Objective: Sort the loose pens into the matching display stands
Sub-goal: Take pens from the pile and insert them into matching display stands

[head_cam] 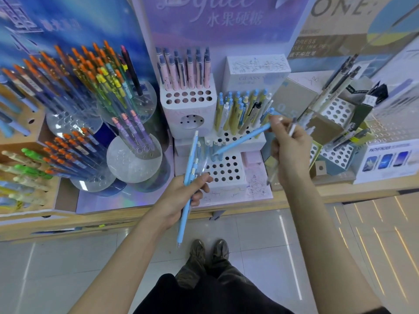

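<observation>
Purple backboard [204, 23]: lettering cut by top edge. Wooden stand [27, 141]: cropped at left. Right hand [292, 148]: grey pens [292, 129] blurred.

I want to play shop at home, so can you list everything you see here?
Single pen: one, light blue, held above centre.
Pen bundle: several, light blue, held low centre.
Front stand: one, white, holed, centre.
Pink pens: many, blue tops, back block.
Yellow pens: many, blue tops, middle stand.
Orange-topped pens: many, clear stands, left.
Shoes: two, dark, floor.
Hands: left hand grips the bundle; right hand pinches the single pen, holds a grey pen too.
</observation>
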Demonstrator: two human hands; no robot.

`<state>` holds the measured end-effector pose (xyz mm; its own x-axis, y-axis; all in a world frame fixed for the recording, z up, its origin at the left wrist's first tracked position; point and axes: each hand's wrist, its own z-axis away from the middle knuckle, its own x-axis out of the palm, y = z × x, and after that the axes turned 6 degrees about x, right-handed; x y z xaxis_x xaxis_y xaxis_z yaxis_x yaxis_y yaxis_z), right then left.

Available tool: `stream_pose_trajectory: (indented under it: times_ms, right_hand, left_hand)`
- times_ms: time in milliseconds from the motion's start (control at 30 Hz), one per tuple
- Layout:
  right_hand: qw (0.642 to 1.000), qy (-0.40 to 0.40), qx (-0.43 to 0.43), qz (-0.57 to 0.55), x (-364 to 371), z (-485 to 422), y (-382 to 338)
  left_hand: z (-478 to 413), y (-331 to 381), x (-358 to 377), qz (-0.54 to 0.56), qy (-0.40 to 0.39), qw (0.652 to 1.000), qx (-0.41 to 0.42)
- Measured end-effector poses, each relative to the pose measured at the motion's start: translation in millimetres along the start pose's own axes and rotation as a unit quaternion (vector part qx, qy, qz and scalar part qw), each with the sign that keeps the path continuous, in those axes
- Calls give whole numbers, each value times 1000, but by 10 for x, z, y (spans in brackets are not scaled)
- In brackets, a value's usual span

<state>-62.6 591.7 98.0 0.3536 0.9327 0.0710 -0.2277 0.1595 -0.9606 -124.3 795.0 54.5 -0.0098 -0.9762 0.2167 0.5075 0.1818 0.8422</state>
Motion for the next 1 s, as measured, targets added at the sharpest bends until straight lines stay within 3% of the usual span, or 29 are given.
stream_pose_trajectory:
  times_ms: [67,233,600,767,1000]
  right_hand:
    - [997,26,-55,56,-43,-62,23]
    - [977,-23,-98,186,81,-75,374]
    - [961,-17,-140,237,47,-194,450]
    - [911,-94,-236,325,178,-210,430]
    - [891,-71,-272,357,151,-287,516]
  left_hand:
    - [-17,14,-40,3,23,1000,9]
    - [-38,93,-59,5,36,999,40]
    - [-43,123,-53,31,49,998,40]
    - [-76,108,-12,70,62,995,26]
    - [-84,119,-46,105,49,993,36]
